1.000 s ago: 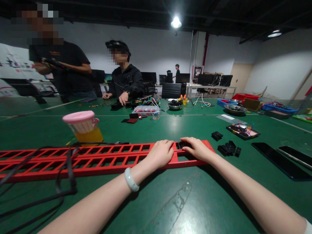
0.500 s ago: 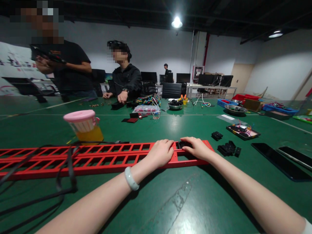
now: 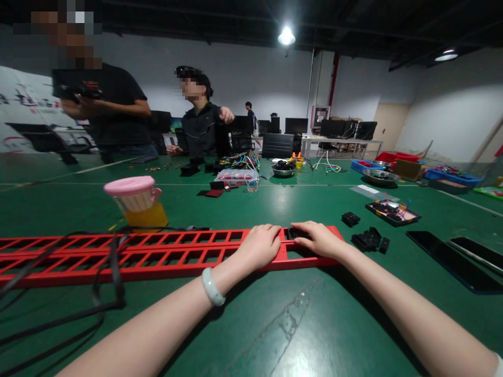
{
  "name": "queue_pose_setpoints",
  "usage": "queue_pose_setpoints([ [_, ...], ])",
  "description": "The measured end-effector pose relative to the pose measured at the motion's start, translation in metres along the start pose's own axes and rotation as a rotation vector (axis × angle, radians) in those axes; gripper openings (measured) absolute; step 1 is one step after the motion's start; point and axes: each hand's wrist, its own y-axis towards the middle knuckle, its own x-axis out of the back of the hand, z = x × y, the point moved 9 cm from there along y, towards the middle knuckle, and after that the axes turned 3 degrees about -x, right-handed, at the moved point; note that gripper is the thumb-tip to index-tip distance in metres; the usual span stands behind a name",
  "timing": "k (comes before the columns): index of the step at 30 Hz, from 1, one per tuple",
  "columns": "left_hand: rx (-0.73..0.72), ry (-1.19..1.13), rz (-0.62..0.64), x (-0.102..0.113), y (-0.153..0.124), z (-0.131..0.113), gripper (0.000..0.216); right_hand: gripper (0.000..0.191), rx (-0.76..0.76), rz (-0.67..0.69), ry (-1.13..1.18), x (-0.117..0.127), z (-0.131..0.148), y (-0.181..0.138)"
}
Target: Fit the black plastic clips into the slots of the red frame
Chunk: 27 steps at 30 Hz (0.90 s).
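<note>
A long red slotted frame (image 3: 173, 262) lies across the green table in front of me. My left hand (image 3: 261, 246) rests over it near its right part, fingers bent together and wrapped on the red frame. At the right end, my right hand (image 3: 316, 239) grips a small black plastic part (image 3: 295, 233) sitting in one of the frame's openings. That part is mostly covered by my fingers, so how deep it sits I cannot tell. More black plastic parts (image 3: 368, 240) lie right of the frame, with another black piece (image 3: 350, 219) just behind them.
A pink-lidded cup (image 3: 135, 201) stands behind the frame; black straps (image 3: 113, 272) cross its left part. Phones (image 3: 451, 259) and a tray with wires (image 3: 393, 212) lie at right. Farther back are a metal bowl (image 3: 283, 168), blue bins (image 3: 451, 177) and co-workers (image 3: 200, 125).
My hands and the red frame stay nearly still. The seated co-worker has lifted a hand from the table, and the standing one has shifted the dark object held in both hands.
</note>
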Motion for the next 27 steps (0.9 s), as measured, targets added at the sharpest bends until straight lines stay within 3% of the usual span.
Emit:
queue_pose_setpoints([
  [7, 0.0, -0.01, 0.002, 0.0, 0.001, 0.0, 0.033, 0.049, 0.054, 0.04, -0.02, -0.002, 0.004, -0.005],
  [14, 0.0, -0.02, 0.003, 0.001, 0.002, 0.0, 0.033, 0.049, 0.008, 0.048, 0.077, -0.006, -0.003, -0.005],
  [18, -0.005, -0.022, 0.007, 0.001, 0.002, 0.0, 0.033, 0.056, 0.059, -0.028, 0.087, 0.008, -0.006, -0.002],
  [22, -0.001, -0.027, 0.018, 0.0, 0.002, 0.0, 0.034, 0.054, -0.02, -0.185, -0.224, 0.048, -0.04, -0.007],
  [27, 0.002, -0.035, 0.022, 0.001, 0.002, 0.0, 0.033, 0.056, -0.199, -0.15, -0.63, 0.079, -0.1, -0.026],
])
